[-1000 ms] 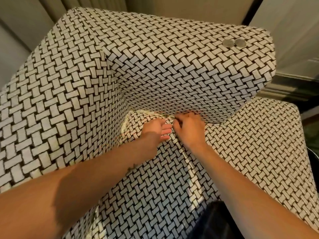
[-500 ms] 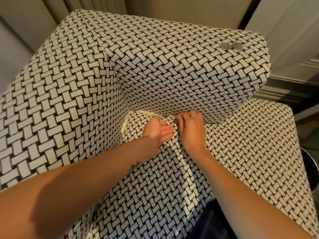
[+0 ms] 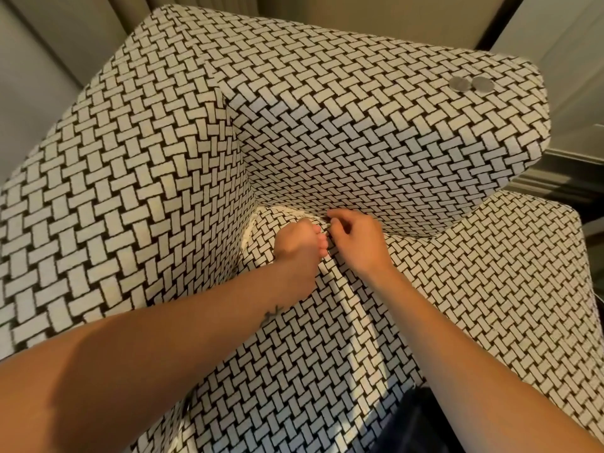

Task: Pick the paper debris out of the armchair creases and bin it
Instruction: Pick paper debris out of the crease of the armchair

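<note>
The armchair (image 3: 183, 178) is covered in a black-and-white woven pattern. Both hands meet at the crease (image 3: 287, 212) where the seat cushion joins the backrest. My left hand (image 3: 299, 248) lies on the seat with its fingers curled in towards the palm; anything inside it is hidden. My right hand (image 3: 358, 241) is just to its right, thumb and forefinger pinched together at the crease. A small pale scrap of paper debris (image 3: 327, 223) seems to sit at those fingertips, hard to tell from the fabric. No bin is in view.
Two round silvery discs (image 3: 470, 84) lie on top of the backrest at the right. Beige curtains (image 3: 108, 14) hang behind the chair. A dark skirting board (image 3: 555, 178) runs at the right. Dark cloth (image 3: 415, 423) shows at the seat's front edge.
Both hands have stayed at the crease. My left hand's fingers have curled in tighter, and my right hand's fingertips have drawn together. The camera has shifted slightly.
</note>
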Available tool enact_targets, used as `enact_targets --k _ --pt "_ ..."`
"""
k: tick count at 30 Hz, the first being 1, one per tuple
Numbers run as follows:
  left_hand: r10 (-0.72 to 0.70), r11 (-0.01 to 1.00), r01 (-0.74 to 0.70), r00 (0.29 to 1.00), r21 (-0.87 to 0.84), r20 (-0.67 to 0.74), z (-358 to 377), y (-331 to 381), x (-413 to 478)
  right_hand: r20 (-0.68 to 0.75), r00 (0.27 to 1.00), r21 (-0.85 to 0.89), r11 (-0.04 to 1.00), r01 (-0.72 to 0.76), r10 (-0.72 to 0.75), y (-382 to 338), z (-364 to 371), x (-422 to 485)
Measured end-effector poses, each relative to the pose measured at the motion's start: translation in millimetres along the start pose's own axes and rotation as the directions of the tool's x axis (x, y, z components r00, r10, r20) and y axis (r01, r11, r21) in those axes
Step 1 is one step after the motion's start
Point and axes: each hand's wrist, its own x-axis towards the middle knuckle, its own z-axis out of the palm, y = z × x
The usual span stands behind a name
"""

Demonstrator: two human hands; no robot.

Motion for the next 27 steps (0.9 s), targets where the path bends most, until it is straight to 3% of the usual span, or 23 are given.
enact_targets --k 5,9,12,18,23,25,27 --pt "0.008 1.000 -0.007 1.000 -0.006 0.015 2.7 1.3 -6.0 0.198 0.977 -0.352 0.936 -0.007 0.082 -7.7 4.6 19.6" --pt "0.021 1.000 -0.021 1.000 0.004 0.002 1.7 3.0 -10.7 0.197 0.975 -0.424 0.906 -0.012 0.105 -10.9 5.6 27.8" --pt "0.031 1.000 -0.031 1.000 0.000 0.004 1.5 3.0 -12.1 0.183 0.982 -0.466 0.884 0.041 0.050 -11.8 3.7 29.5" --pt "-0.005 1.000 0.005 1.000 -0.024 -0.013 1.5 4.0 -9.1 0.193 0.970 -0.648 0.723 0.238 -0.146 -13.2 -1.8 13.8" --pt "-0.052 0.995 0.047 0.997 0.085 0.058 3.6 -1.2 -3.6 -0.148 0.963 -0.342 0.925 0.165 -0.226 -0.4 -4.0 -7.9" --pt "-0.069 0.995 0.062 0.993 0.074 0.101 2.8 -2.8 -6.1 -0.154 0.974 -0.102 0.983 0.153 -0.167 -5.0 -5.4 -18.5" --pt "-0.066 0.997 0.057 0.987 0.059 0.148 1.7 -4.4 -8.3 -0.039 0.991 0.022 0.992 0.126 -0.125 -11.5 -8.9 -26.5"
